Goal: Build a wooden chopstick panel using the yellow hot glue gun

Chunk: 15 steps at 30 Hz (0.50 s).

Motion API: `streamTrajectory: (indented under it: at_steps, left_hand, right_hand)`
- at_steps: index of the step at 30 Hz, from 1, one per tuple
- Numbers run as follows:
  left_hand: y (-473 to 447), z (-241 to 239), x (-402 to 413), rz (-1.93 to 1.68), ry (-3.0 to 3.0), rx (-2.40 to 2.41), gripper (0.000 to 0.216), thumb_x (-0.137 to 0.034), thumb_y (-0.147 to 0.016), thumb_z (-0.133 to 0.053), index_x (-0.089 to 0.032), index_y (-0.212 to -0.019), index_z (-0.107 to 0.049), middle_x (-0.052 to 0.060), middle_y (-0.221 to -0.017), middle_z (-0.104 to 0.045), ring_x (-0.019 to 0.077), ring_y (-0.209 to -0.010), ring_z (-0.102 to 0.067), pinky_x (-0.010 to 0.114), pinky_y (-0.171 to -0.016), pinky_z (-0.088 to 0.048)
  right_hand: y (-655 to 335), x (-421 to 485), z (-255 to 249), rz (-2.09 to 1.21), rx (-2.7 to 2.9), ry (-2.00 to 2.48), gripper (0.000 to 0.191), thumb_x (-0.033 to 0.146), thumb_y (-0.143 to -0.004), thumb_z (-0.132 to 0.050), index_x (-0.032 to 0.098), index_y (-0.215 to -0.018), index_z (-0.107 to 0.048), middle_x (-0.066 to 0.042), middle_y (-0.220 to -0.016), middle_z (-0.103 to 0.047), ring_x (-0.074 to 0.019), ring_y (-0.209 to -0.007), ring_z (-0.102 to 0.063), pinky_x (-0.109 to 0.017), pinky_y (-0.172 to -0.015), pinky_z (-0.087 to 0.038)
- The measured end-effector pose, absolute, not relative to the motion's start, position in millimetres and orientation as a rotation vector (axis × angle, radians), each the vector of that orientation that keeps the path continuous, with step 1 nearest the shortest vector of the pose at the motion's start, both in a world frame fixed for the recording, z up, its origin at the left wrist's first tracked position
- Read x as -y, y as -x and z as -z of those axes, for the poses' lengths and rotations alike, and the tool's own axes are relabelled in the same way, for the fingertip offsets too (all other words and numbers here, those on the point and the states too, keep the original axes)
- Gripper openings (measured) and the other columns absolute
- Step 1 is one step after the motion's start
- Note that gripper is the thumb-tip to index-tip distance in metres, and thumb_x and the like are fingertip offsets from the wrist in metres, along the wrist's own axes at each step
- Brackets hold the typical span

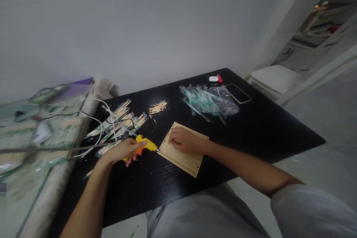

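Observation:
My left hand (125,151) is wrapped round a yellow hot glue gun (150,145) with an orange trigger. The metal nozzle points right, at the left corner of a flat panel of pale wooden sticks (181,160) laid side by side on the black table (134,197). My right hand (182,139) rests over the panel's upper part with its fingers curled in. Whatever those fingers pinch, if anything, is hidden. Behind my left hand lie several wrapped chopsticks (122,111), with a cord and a glue stick end near the gun.
A heap of short cut stick pieces (158,108) lies behind the panel. Empty plastic wrappers (200,100), a clear bag (231,107), a phone (237,93) and a white case (213,79) are farther right. White cable (100,130) loops at left. A white stool (275,78) stands beyond the table.

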<state>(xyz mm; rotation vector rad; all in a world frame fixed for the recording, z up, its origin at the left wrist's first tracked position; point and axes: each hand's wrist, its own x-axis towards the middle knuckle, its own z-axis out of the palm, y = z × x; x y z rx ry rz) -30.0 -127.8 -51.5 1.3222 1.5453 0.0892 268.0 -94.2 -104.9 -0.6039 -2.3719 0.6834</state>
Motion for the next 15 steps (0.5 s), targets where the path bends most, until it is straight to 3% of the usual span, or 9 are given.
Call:
streamTrajectory:
  at_steps: [6, 15]
  left_hand:
    - [16, 54, 124, -0.192, -1.328, -1.607, 0.071, -0.087, -0.067, -0.063, -0.019, -0.049, -0.056, 0.003, -0.041, -0.055, 0.0136, -0.034, -0.051, 0.025, -0.04, -0.039]
    - [31, 53, 127, -0.115, -1.27, -1.573, 0.068, -0.085, -0.065, -0.068, -0.018, -0.058, -0.06, 0.004, -0.049, -0.062, 0.0148, -0.034, -0.052, 0.026, -0.036, -0.039]
  right_hand:
    - [-269, 94, 103, -0.735, 2.338, 0.593, 0.016, 0.007, -0.087, -0.059, 0.019, -0.084, -0.068, -0.005, -0.088, -0.07, -0.0187, -0.086, -0.064, -0.033, -0.084, -0.051]
    - [-269, 91, 105, -0.756, 2.333, 0.583, 0.016, 0.006, -0.087, -0.059, 0.019, -0.085, -0.069, -0.005, -0.089, -0.071, -0.0189, -0.087, -0.064, -0.033, -0.084, -0.051]
